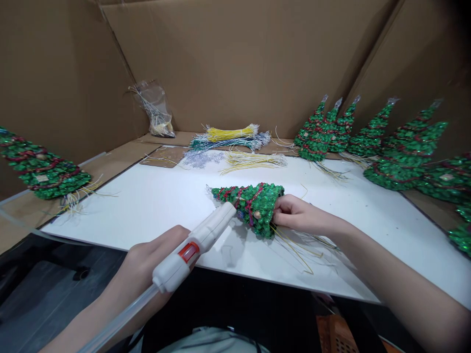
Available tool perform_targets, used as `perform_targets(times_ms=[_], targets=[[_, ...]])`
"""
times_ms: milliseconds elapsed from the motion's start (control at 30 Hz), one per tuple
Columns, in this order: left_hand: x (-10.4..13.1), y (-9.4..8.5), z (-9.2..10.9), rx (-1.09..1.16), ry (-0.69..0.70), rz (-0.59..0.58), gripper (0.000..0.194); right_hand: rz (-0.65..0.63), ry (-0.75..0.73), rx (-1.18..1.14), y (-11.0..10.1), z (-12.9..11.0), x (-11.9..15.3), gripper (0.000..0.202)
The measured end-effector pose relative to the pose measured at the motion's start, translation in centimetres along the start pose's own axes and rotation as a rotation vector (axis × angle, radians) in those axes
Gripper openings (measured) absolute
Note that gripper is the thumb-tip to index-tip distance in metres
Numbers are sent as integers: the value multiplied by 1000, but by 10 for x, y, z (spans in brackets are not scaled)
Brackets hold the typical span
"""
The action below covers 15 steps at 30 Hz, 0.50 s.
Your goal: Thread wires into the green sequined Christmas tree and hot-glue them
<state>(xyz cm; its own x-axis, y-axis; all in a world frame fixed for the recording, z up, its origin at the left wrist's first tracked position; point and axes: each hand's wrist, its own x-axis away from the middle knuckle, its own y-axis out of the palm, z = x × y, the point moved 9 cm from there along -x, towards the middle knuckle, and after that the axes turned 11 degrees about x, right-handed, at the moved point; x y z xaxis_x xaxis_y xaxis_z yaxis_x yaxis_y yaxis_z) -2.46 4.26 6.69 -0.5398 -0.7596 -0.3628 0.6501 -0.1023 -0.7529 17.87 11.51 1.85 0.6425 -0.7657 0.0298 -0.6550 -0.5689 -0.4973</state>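
Note:
My left hand point(156, 255) is closed round a white hot glue gun point(206, 235) with a red window, and a clear glue stick point(128, 316) runs out of its back. The gun's front end is close to a small green Christmas tree point(259, 208) lying on its side, tip to the left. Whether the nozzle touches the tree is hidden. At the tree's base my right hand point(294, 213) is closed, gripping its rim with the fingers partly inside. Yellow wires point(298, 250) trail from the base onto the white board point(147, 206).
Several finished-looking trees point(371, 135) stand at the right, and another tree point(46, 171) is at the left. Bundles of wires point(231, 133) lie at the back beside clear small pieces point(206, 159). A plastic bag point(156, 108) leans on the cardboard wall point(235, 63).

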Motion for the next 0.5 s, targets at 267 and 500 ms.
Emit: perform_targets(times_ms=[267, 500], targets=[[-2, -2, 3, -33, 9, 30, 8, 6, -13, 14, -1, -1, 0, 9], [-6, -4, 10, -28, 51, 80, 7, 9, -24, 10, 1, -1, 1, 11]])
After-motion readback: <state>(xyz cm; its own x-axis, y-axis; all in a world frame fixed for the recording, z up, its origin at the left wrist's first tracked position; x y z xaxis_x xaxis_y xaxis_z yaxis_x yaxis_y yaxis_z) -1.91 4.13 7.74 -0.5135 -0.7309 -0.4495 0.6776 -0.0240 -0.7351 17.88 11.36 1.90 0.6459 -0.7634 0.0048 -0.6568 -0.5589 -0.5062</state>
